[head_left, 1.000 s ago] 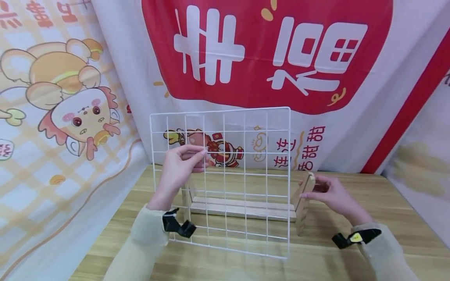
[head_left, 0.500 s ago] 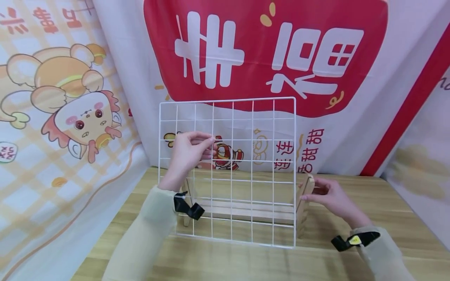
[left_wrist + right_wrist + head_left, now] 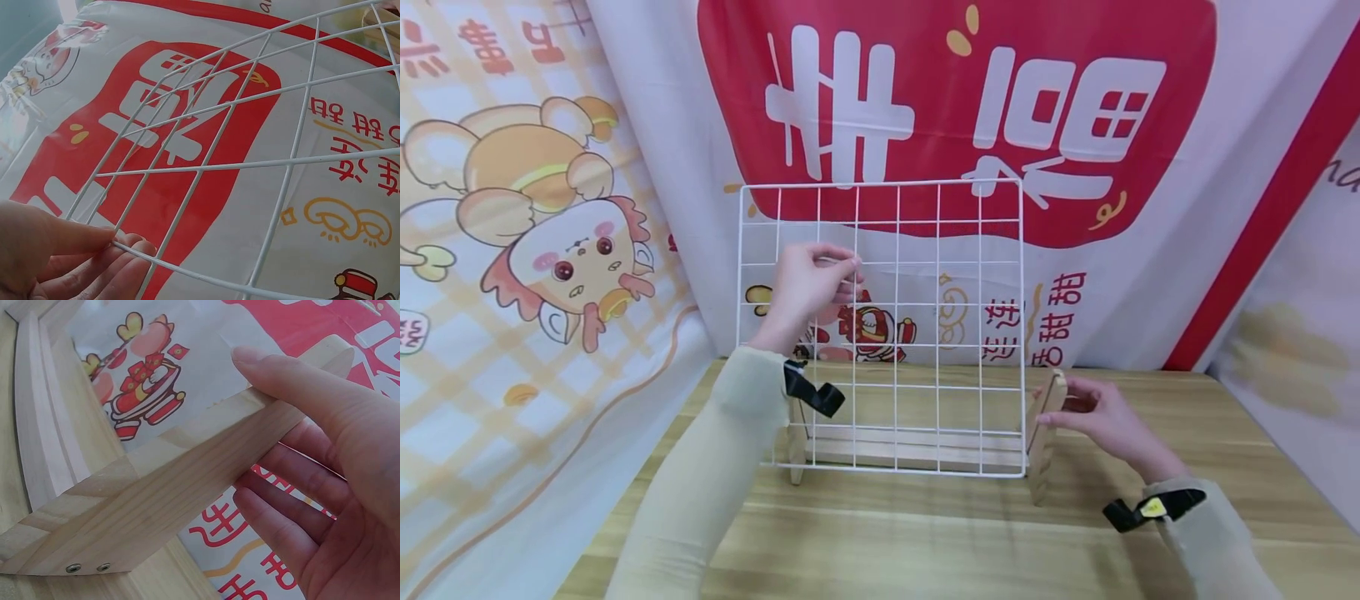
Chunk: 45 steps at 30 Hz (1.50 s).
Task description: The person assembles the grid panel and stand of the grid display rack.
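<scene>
A white wire grid panel [image 3: 880, 325] stands upright above a wooden stand [image 3: 917, 448] on the table. My left hand [image 3: 808, 287] pinches one of the panel's wires near its upper left; in the left wrist view the fingertips [image 3: 119, 240] close on a wire of the grid panel [image 3: 250, 125]. My right hand [image 3: 1093, 412] holds the stand's right upright piece [image 3: 1045, 425], thumb on top and fingers behind it. In the right wrist view the hand [image 3: 319, 481] wraps the wooden upright [image 3: 206, 481], with the stand's slats [image 3: 44, 425] at the left.
The wooden table [image 3: 925, 533] meets printed cloth banners, a red and white one [image 3: 955, 108] behind and a cartoon one [image 3: 535, 225] at the left. A red stripe [image 3: 1262, 208] runs down the right side.
My left hand has lifted the grid panel upward and away from me; its lower edge now sits level with the stand's slats. The right hand has stayed on the stand's upright.
</scene>
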Motion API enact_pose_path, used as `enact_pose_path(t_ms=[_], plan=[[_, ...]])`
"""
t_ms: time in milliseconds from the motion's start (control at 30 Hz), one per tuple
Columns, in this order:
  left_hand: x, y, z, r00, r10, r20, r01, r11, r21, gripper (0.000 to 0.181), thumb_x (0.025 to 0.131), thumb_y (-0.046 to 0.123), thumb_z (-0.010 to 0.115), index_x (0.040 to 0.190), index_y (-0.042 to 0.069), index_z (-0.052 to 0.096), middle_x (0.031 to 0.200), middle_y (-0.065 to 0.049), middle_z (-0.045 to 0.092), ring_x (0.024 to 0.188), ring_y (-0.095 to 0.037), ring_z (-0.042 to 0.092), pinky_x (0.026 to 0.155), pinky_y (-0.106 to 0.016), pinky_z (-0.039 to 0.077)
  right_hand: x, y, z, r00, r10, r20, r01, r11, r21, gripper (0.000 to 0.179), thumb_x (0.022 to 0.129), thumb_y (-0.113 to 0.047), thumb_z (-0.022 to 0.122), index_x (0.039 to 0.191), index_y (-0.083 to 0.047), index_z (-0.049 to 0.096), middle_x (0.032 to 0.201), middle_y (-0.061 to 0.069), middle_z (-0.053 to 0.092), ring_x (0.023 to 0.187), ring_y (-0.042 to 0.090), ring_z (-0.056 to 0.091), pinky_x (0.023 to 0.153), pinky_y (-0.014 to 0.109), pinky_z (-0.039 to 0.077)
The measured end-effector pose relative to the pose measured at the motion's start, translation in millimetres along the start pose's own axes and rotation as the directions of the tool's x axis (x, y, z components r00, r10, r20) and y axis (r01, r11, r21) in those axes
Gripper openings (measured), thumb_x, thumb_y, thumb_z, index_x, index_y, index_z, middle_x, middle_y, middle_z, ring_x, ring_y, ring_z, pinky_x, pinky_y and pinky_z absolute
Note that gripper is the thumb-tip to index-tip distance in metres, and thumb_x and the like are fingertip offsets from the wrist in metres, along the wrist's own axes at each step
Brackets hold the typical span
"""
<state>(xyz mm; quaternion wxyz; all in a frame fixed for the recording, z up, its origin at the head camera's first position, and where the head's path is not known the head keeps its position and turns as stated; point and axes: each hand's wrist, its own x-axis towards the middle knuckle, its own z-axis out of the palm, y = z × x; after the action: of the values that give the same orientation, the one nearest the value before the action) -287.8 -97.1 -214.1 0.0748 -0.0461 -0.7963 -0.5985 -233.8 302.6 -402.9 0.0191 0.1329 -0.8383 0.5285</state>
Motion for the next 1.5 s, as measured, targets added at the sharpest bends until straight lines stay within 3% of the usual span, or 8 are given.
enact_pose_path(t_ms=[400, 667, 867, 1000, 1500], plan=[[19.2, 25.8, 13.1, 1.000, 0.017, 0.002, -0.017, 1.000, -0.014, 0.025, 0.085, 0.028, 0.070, 0.105, 0.011, 0.069, 0.087, -0.005, 0.068, 0.075, -0.017, 0.068, 0.066, -0.025, 0.056, -2.9, 5, 1, 1.000, 0.010, -0.006, -0.010, 1.000, 0.019, 0.053, 0.076, -0.025, 0.079, 0.120, -0.004, 0.059, 0.107, 0.013, 0.066, 0.095, 0.029, 0.063, 0.077, 0.031, 0.055], [30.3, 51.1, 23.0, 0.997, 0.071, -0.032, -0.071, 0.997, -0.005, 0.025, 0.083, 0.032, 0.071, 0.102, 0.015, 0.071, 0.088, -0.003, 0.068, 0.074, -0.016, 0.068, 0.066, -0.026, 0.056, -3.7, 5, 6, 0.998, -0.055, -0.003, 0.055, 0.996, 0.076, 0.050, 0.077, -0.016, 0.078, 0.119, 0.003, 0.058, 0.107, 0.020, 0.064, 0.095, 0.028, 0.064, 0.078, 0.031, 0.054], [35.9, 70.4, 25.3, 0.995, 0.086, -0.048, -0.087, 0.996, -0.030, 0.025, 0.082, 0.033, 0.071, 0.101, 0.016, 0.070, 0.089, -0.003, 0.068, 0.075, -0.015, 0.067, 0.066, -0.023, 0.056, -1.6, 5, 8, 0.999, -0.034, 0.022, 0.031, 0.993, 0.112, 0.046, 0.077, -0.017, 0.078, 0.116, -0.001, 0.061, 0.106, 0.018, 0.065, 0.094, 0.027, 0.065, 0.077, 0.035, 0.055], [37.6, 80.9, 23.3, 0.990, 0.124, -0.069, -0.128, 0.989, -0.071, 0.025, 0.083, 0.031, 0.072, 0.102, 0.015, 0.070, 0.090, -0.005, 0.068, 0.076, -0.016, 0.067, 0.069, -0.025, 0.056, 1.3, 5, 8, 0.999, -0.028, 0.017, 0.027, 0.995, 0.096, 0.045, 0.078, -0.020, 0.078, 0.117, -0.004, 0.061, 0.106, 0.017, 0.065, 0.094, 0.027, 0.065, 0.077, 0.035, 0.055], [36.6, 96.0, 22.5, 0.968, 0.221, -0.115, -0.240, 0.953, -0.186, 0.024, 0.082, 0.028, 0.072, 0.102, 0.015, 0.071, 0.093, -0.006, 0.068, 0.078, -0.018, 0.068, 0.071, -0.027, 0.056, -2.1, 1, 1, 0.999, -0.037, -0.001, 0.037, 0.997, 0.073, 0.049, 0.078, -0.021, 0.078, 0.118, -0.001, 0.060, 0.106, 0.012, 0.066, 0.094, 0.026, 0.064, 0.077, 0.034, 0.055]])
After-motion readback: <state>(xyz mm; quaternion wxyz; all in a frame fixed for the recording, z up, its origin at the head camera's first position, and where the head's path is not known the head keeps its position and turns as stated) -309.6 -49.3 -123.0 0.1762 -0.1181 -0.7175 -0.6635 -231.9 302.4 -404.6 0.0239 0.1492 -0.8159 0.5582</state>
